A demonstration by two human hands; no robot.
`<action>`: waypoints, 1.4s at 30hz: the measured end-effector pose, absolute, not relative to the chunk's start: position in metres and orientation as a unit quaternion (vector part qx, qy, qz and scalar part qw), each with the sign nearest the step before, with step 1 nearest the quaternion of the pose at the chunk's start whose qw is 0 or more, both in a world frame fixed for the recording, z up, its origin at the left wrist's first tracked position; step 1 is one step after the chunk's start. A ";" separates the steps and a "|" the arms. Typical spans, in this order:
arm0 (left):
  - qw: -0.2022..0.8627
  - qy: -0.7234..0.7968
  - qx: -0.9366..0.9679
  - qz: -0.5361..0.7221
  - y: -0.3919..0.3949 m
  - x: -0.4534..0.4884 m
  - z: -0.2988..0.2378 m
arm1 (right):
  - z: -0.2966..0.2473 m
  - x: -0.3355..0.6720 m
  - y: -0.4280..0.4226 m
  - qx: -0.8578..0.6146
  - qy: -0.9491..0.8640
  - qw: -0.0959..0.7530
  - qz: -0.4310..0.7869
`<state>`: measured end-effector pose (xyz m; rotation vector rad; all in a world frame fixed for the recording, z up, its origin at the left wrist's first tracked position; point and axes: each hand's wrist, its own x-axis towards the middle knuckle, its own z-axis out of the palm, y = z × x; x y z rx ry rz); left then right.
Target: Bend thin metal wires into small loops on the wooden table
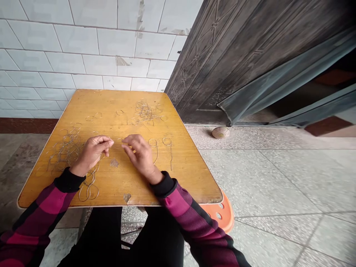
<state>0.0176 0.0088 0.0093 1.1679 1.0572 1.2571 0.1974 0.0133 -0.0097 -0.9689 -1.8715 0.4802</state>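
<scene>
My left hand (pixel 93 154) and my right hand (pixel 140 154) rest over the middle of a small yellow wooden table (pixel 116 185). Both hands are pinched, fingertips facing each other across a short gap. A thin wire seems to run between them, but it is too fine to make out clearly. A heap of bent wire loops (pixel 65 148) lies under and left of my left hand. Another tangle of wire loops (pixel 144 113) sits at the far middle of the table. Two looped wires with straight tails (pixel 161 146) lie just right of my right hand.
A white tiled wall stands behind the table. A dark metal door (pixel 250 55) is open at the right. An orange plastic stool (pixel 222 213) pokes out under the table's right corner. A round stone (pixel 220 132) lies on the speckled floor by the door.
</scene>
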 end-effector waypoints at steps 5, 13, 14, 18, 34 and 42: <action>0.532 0.443 0.466 0.552 0.007 0.025 0.008 | -0.010 0.191 0.012 -0.376 -0.866 0.330 -0.019; 0.467 0.438 0.450 0.623 0.007 0.030 0.004 | -0.012 0.173 0.008 -0.452 -0.856 0.249 -0.021; 0.464 0.438 0.447 0.627 0.007 0.029 0.004 | -0.012 0.170 0.007 -0.463 -0.853 0.240 0.001; 0.452 0.450 0.449 0.626 0.009 0.025 0.006 | -0.010 0.168 0.002 -0.487 -0.843 0.209 0.092; 0.426 0.457 0.458 0.633 0.012 0.023 0.005 | -0.010 0.169 -0.005 -0.356 -0.528 0.153 0.756; 0.415 0.465 0.460 0.632 0.015 0.022 0.003 | -0.017 0.156 -0.010 -0.370 -0.463 0.192 0.782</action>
